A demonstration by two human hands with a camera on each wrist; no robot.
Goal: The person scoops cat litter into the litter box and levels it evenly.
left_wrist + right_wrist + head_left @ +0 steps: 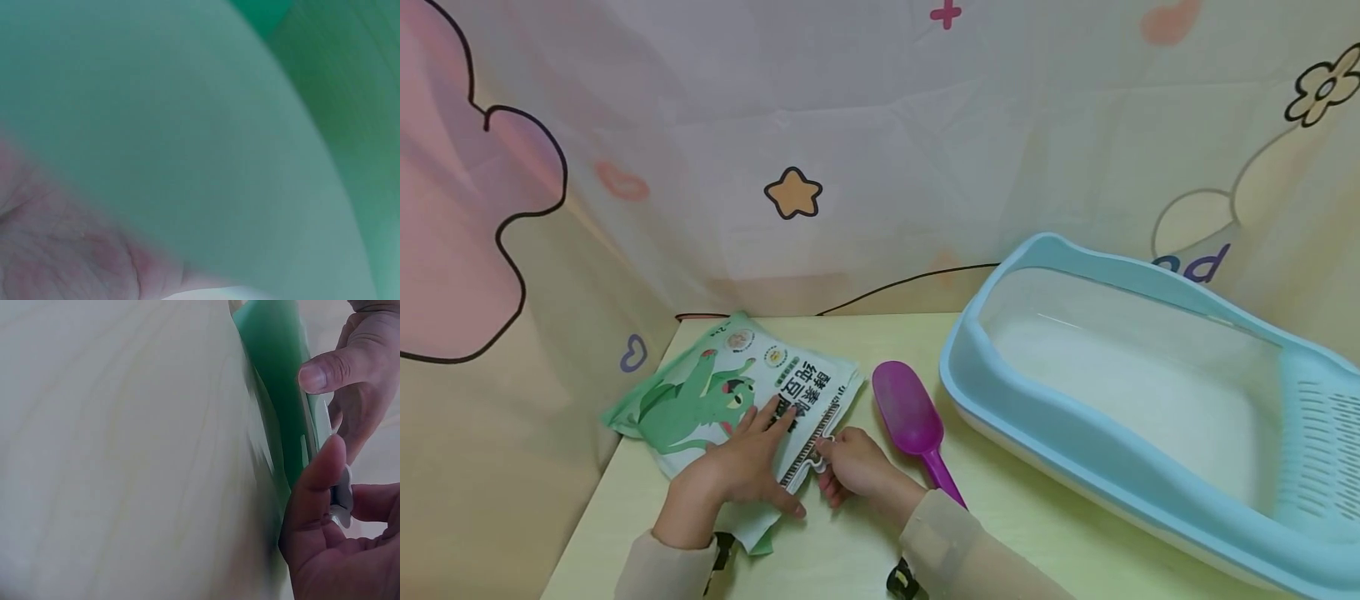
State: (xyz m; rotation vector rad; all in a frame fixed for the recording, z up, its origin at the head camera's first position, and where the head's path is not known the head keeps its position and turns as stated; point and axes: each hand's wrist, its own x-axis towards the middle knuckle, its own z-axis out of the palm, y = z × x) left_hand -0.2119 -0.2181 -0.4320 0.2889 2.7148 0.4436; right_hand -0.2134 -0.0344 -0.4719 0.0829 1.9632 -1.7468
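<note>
"Which step is this, do you reckon?"

"Work on the edge of the green-and-white printed bag [688, 404], probably to open it. The bag lies flat on the pale surface [835, 558], just left of the purple scoop [904, 408]."

"And the fingers?"

"On the left hand [737, 467] they're spread apart across the bag's printed face, thumb out past the edge. On the right hand [861, 462] they're together, pinched on the crumpled edge [815, 465] beside the striped band."

"What would the next move call for?"

"In my judgement, firm pressure from the left and a controlled pull from the right. Too sharp a tug might spill whatever's inside."

"Which is what?"

"Can't tell; the wrapping hides it. It bulges somewhat, so it seems filled."

"And the other container?"

"The blue-rimmed litter tray [1060, 425], right of the scoop. Its pale floor shows through the top, with a slotted panel at the right end."
</note>
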